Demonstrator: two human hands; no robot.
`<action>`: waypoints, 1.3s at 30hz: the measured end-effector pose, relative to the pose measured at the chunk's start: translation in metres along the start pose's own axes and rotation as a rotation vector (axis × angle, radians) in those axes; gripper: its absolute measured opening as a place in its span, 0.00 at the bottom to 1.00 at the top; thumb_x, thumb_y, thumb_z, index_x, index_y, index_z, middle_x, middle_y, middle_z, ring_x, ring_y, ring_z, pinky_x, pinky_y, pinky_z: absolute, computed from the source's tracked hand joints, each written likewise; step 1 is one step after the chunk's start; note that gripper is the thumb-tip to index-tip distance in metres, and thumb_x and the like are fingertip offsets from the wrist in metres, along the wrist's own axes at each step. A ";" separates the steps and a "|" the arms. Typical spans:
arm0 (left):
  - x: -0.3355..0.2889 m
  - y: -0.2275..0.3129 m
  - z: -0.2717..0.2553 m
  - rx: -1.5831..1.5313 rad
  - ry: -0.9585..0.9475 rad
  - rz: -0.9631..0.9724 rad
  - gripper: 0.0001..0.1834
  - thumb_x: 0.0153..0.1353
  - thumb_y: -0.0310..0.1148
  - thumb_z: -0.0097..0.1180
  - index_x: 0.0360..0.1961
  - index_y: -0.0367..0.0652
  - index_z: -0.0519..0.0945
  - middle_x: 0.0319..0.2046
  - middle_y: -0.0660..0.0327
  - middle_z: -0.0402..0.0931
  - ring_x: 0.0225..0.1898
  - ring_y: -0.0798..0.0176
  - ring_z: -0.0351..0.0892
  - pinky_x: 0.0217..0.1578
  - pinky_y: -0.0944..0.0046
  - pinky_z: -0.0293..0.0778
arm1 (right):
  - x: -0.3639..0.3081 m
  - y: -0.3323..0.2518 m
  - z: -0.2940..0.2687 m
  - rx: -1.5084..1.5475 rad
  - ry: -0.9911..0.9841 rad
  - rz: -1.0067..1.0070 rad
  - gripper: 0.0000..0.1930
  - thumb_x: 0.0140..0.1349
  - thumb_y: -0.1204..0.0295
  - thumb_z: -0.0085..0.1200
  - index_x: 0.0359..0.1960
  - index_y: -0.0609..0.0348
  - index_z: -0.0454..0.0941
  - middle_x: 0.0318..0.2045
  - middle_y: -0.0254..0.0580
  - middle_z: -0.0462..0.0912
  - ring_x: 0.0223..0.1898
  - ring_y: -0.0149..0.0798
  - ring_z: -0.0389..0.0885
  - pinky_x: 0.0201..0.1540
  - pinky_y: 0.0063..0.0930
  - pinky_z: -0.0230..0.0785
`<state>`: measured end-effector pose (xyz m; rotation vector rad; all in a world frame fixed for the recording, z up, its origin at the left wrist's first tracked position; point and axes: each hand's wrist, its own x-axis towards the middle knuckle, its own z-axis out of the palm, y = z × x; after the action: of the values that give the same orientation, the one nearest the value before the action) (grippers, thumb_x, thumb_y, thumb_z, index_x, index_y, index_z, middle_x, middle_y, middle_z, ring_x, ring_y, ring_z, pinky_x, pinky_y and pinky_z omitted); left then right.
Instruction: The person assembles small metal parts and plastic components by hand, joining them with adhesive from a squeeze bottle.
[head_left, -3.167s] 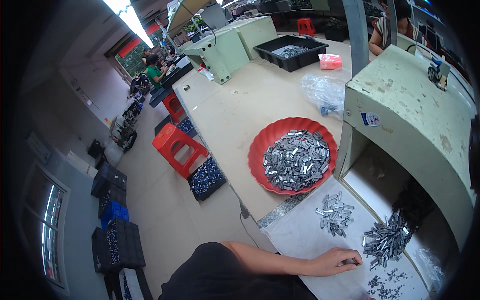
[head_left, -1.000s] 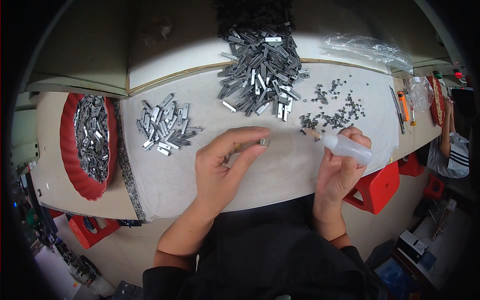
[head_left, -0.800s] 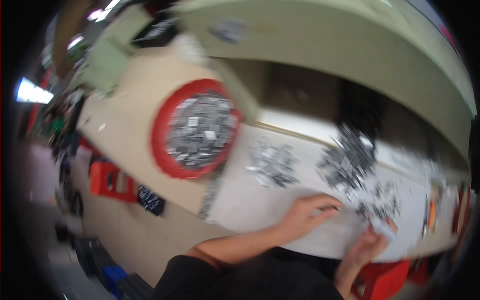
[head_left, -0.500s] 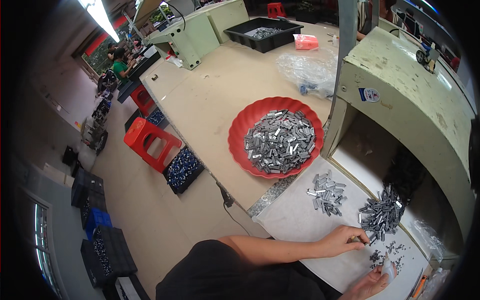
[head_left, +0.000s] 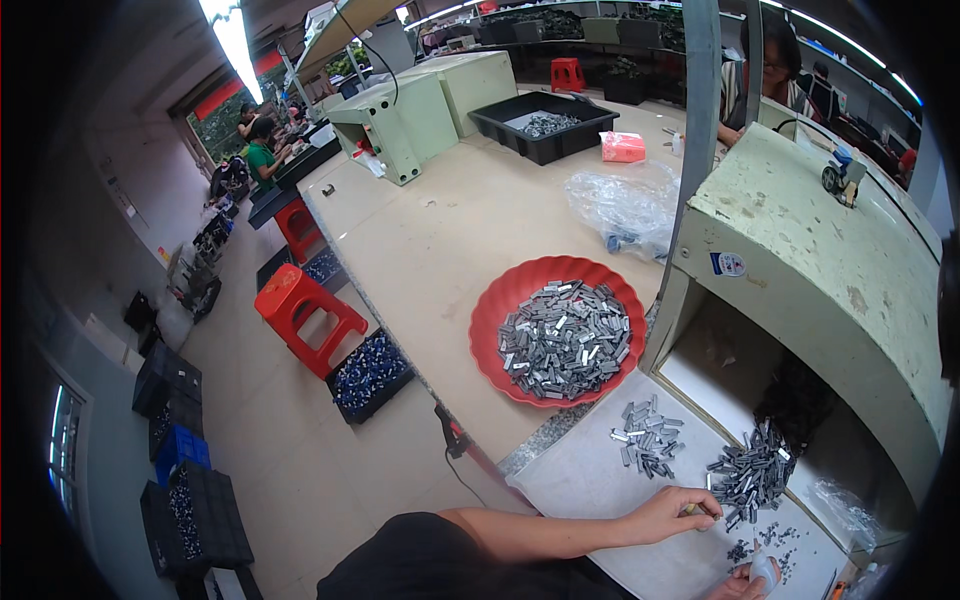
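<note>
My left hand (head_left: 672, 516) is closed in a pinch over the pale work surface. A small yellowish piece shows between its fingertips, too small to name. Lower down, my right hand (head_left: 740, 584) grips a small white squeeze bottle (head_left: 764, 570) with a thin tip, partly cut off by the picture's lower edge. Tiny dark parts (head_left: 741, 551) lie scattered around the bottle's tip. Just beyond my left fingers is a heap of dark grey metal pieces (head_left: 752, 470). A looser group of lighter grey pieces (head_left: 648, 436) lies to its left.
A red scalloped bowl (head_left: 482, 330) full of grey pieces stands beyond the hands. A pale green cabinet (head_left: 800, 240) rises at the right, near a metal post (head_left: 699, 120). Farther back are crumpled clear plastic (head_left: 630, 205) and a black tray (head_left: 495, 128). Red stools (head_left: 290, 290) stand left.
The view has tilted up, so the table and hands sit lower in the picture and a person behind the post shows more. Both hands keep their grips, with little movement relative to the heaps.
</note>
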<state>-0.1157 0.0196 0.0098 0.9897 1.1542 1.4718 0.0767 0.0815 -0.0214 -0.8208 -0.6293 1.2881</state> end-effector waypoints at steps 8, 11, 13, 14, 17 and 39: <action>0.002 0.006 -0.007 0.021 0.009 0.001 0.10 0.55 0.31 0.52 0.38 0.38 0.74 0.32 0.64 0.75 0.35 0.73 0.72 0.36 0.72 0.69 | 0.011 0.015 -0.019 -0.156 -0.089 -0.041 0.11 0.54 0.77 0.43 0.39 0.69 0.68 0.31 0.48 0.73 0.28 0.37 0.71 0.28 0.22 0.65; 0.002 0.004 -0.005 0.029 0.013 0.009 0.10 0.55 0.31 0.52 0.37 0.38 0.74 0.31 0.64 0.75 0.34 0.74 0.72 0.36 0.72 0.68 | 0.007 0.013 -0.007 -0.312 -0.072 -0.209 0.10 0.53 0.76 0.44 0.36 0.71 0.69 0.29 0.47 0.73 0.27 0.36 0.71 0.25 0.21 0.64; 0.001 0.006 -0.003 0.021 0.006 0.013 0.10 0.55 0.30 0.52 0.37 0.38 0.74 0.31 0.64 0.75 0.35 0.74 0.72 0.36 0.72 0.68 | 0.007 0.010 -0.008 -0.230 -0.020 -0.127 0.10 0.53 0.76 0.44 0.34 0.71 0.70 0.27 0.46 0.73 0.26 0.35 0.71 0.25 0.21 0.64; -0.001 0.003 -0.001 0.019 0.006 0.009 0.10 0.55 0.30 0.52 0.37 0.38 0.74 0.31 0.64 0.75 0.35 0.74 0.72 0.36 0.72 0.68 | 0.006 0.009 -0.011 -0.239 -0.020 -0.123 0.09 0.53 0.76 0.44 0.33 0.70 0.70 0.27 0.46 0.73 0.26 0.35 0.70 0.24 0.21 0.64; -0.003 -0.001 0.003 -0.019 0.009 0.018 0.10 0.55 0.30 0.52 0.37 0.37 0.74 0.32 0.64 0.75 0.35 0.74 0.72 0.36 0.72 0.68 | 0.004 0.008 -0.015 -0.268 -0.013 -0.123 0.07 0.53 0.76 0.45 0.30 0.68 0.70 0.26 0.44 0.73 0.24 0.34 0.70 0.23 0.21 0.63; -0.004 0.010 0.002 0.212 0.047 -0.004 0.10 0.52 0.20 0.52 0.37 0.34 0.75 0.36 0.58 0.76 0.38 0.70 0.73 0.40 0.73 0.68 | -0.025 -0.018 0.036 -0.271 -0.320 -0.296 0.20 0.45 0.64 0.61 0.32 0.61 0.65 0.31 0.41 0.65 0.28 0.31 0.66 0.27 0.21 0.61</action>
<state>-0.1147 0.0150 0.0199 1.1001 1.3666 1.3968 0.0535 0.0614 0.0149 -0.7110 -1.1573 1.0814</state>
